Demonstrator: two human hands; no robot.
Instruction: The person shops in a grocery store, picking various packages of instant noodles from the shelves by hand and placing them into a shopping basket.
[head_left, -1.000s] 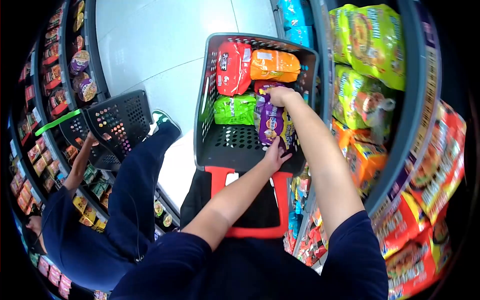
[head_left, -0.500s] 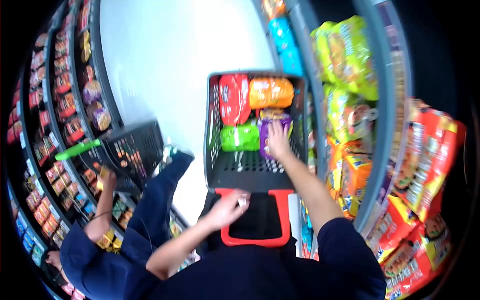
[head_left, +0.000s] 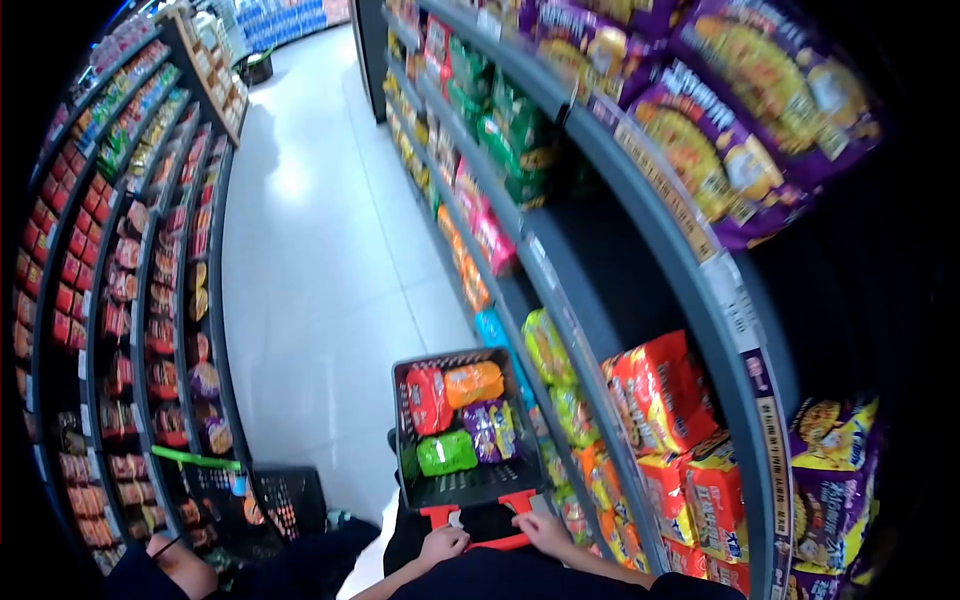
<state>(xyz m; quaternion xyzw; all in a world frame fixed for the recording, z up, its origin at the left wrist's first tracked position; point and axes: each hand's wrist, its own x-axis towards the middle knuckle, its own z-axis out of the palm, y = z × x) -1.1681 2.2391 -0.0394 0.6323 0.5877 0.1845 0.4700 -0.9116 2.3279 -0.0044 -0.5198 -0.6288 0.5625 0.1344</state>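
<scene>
Over there, the dark basket (head_left: 466, 490) has a red pack (head_left: 428, 400) in its far left corner and an orange one, the orange pack (head_left: 474, 383), in its far right; nearer, a green pack (head_left: 447, 454) sits towards the left edge, a purple pack (head_left: 489, 431) towards the right

Best way in: from above, near end of the red-handled basket (head_left: 468, 494)
Packs (head_left: 447, 453) crowd the far part, perforated walls box it in, shelving (head_left: 545, 265) hems the right, another basket (head_left: 290, 497) sits left.
</scene>
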